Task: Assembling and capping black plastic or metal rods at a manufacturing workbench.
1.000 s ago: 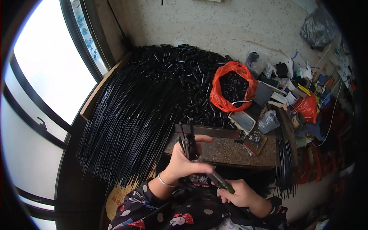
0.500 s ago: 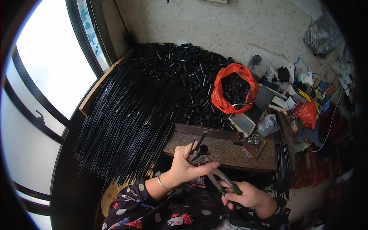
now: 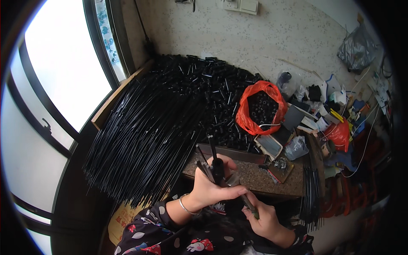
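Rods (image 3: 144,140): a big black heap lay left of the bench – most seemingly not yet handled.
Left hand (image 3: 210,189): gripped a few rods and a black sleeve (image 3: 217,166) over the bench (image 3: 255,178).
Right hand (image 3: 265,216): closed round a tool (image 3: 242,193) – one piece in progress.

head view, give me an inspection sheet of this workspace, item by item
surface: speckled brown board, partly bare
job's things: thin black rods and a black tube in the left hand; grey-handled tool in the right hand
clutter: heap of black rods, pile of short black tubes, red bag of tubes, boxes and bags at right
grippers: both hands closed on their things
cables: white wires at right
surroundings: window, speckled wall
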`<state>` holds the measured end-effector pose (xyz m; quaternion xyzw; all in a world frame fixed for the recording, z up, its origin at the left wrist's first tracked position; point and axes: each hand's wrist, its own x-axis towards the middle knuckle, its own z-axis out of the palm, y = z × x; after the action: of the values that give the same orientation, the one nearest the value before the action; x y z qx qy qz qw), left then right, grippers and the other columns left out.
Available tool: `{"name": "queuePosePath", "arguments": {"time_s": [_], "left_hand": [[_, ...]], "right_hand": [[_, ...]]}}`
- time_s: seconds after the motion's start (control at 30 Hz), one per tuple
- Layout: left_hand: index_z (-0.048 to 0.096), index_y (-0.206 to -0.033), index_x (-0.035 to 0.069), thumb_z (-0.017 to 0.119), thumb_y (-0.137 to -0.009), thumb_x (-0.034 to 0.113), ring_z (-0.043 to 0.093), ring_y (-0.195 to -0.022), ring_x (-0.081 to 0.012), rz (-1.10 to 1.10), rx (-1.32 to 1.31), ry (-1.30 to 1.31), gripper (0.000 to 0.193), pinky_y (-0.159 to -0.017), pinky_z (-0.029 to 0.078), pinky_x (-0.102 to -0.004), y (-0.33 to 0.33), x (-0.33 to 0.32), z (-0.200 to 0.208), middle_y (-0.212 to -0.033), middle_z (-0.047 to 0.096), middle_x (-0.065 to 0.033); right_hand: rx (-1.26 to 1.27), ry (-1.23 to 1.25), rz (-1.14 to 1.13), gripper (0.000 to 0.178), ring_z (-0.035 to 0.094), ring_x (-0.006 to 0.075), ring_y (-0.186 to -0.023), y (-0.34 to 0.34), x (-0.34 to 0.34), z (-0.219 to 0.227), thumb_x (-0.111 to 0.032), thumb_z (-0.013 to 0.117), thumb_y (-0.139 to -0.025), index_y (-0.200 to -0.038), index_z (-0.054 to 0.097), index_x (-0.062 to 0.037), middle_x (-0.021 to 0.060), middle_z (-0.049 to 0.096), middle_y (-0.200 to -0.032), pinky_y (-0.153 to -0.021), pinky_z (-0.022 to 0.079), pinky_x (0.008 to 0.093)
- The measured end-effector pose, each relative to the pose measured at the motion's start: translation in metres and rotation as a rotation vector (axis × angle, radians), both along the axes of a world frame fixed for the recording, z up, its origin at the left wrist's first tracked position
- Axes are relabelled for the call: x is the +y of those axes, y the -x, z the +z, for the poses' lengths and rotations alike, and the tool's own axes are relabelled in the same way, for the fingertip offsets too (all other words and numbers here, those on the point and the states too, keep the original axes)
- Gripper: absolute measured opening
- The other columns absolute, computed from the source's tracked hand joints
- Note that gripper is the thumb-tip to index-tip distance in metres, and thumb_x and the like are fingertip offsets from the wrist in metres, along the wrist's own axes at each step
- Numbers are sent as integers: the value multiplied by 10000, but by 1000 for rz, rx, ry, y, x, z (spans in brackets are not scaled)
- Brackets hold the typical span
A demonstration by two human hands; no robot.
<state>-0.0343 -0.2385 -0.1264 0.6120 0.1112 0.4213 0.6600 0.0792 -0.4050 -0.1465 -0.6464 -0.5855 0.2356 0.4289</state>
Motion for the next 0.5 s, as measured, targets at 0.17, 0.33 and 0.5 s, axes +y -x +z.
{"name": "queuePosePath", "arguments": {"time_s": [0.17, 0.33, 0.5], "left_hand": [[523, -845, 10, 785, -596, 130, 479, -578, -49, 120, -39, -82, 380, -538, 382, -183, -2, -4, -18, -655, 538, 4], [549, -912, 30, 736, -681, 30, 447, -575, -21, -49, 12, 24, 298, -515, 350, -180, 6, 2, -1, -645, 499, 59], [559, -930, 21, 685, -738, 13, 451, -555, -24, 16, 9, -4, 229, -526, 352, -173, 21, 7, -5, -643, 521, 57]], "right_hand": [[-34, -39, -16, 461, 588, 355, -959, 16, 4, -2, -33, 595, -802, -1241, 454, -38, 207, 578, -1076, -745, 510, 352], [13, 137, -8, 462, 591, 334, -935, -22, 9, -1, -124, 640, -793, -1226, 492, -62, 171, 586, -1017, -776, 476, 350], [-461, 274, -425, 390, 569, 343, -827, -78, 3, -85, -328, 641, -780, -939, 572, 21, 155, 554, -876, -704, 455, 401]]}}
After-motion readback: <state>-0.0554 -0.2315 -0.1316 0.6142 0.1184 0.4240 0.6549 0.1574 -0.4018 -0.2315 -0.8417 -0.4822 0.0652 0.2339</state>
